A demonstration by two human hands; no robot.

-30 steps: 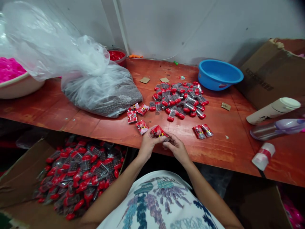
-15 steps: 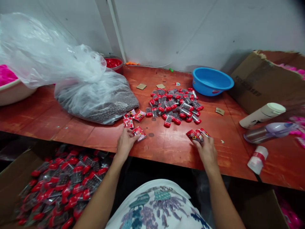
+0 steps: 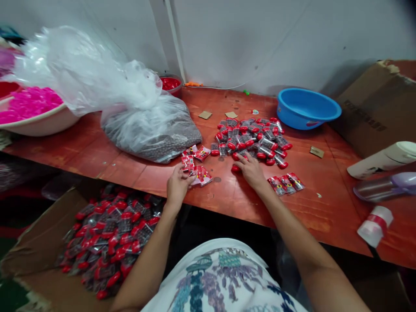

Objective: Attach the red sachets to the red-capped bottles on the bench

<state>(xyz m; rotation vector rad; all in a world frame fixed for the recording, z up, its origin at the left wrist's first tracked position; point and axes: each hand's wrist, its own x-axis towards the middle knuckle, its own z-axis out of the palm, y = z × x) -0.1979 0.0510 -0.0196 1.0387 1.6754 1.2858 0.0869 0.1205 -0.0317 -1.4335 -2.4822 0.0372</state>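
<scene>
Pale wall (image 3: 224, 39); against it, one orange-red worktable (image 3: 224, 206). Below its near edge, left: open carton (image 3: 42, 260) of red-capped containers (image 3: 112, 242). On top: clear plastic bag (image 3: 149, 125), dark contents; blue basin (image 3: 307, 108); container heap (image 3: 256, 136). Right hand (image 3: 253, 172): fingertips at the heap's near edge, grasp unclear from here. Left hand (image 3: 177, 187): fingertips on red packets (image 3: 204, 175) near the bag; whether pinching, I cannot tell. Packet row (image 3: 286, 183): three, right of the heap.

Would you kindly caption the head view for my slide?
Left hand at red packets, right hand at a pile of red-capped containers.
</scene>
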